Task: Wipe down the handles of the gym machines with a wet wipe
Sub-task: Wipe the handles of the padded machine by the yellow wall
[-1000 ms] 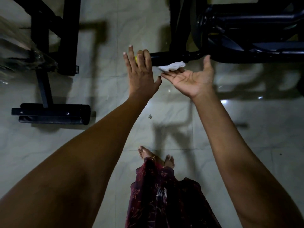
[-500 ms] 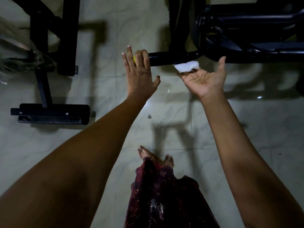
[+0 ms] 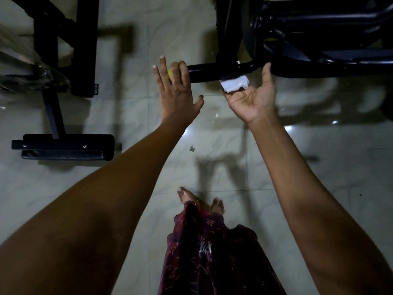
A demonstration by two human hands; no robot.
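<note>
Wiping is under way on one black handle bar (image 3: 209,71), which runs horizontally across the upper middle of the view. How much of this bar has been covered cannot be told from its surface. A second machine frame (image 3: 63,50) stands at 10 o'clock, well apart from both hands, and nothing shows it being attended to; judged from this, other handles remain to be done.

The wet wipe (image 3: 234,83), white and folded, sits against the underside of the bar, near the point where the bar bends into the machine body (image 3: 319,39) at 1 o'clock. It lies at 11 o'clock from the right hand (image 3: 253,97). That hand is palm up, fingers bent upward beneath the wipe and pressing it to the bar, thumb standing free and touching the tube further right. Whether the fingers pinch the wipe or only press it cannot be told.

The left hand (image 3: 177,90) is spread, palm down, its fingertips resting over the free end of the bar, where a yellow end cap (image 3: 169,73) shows between the fingers. The wipe lies at 3 o'clock from this hand, apart from it.
</note>
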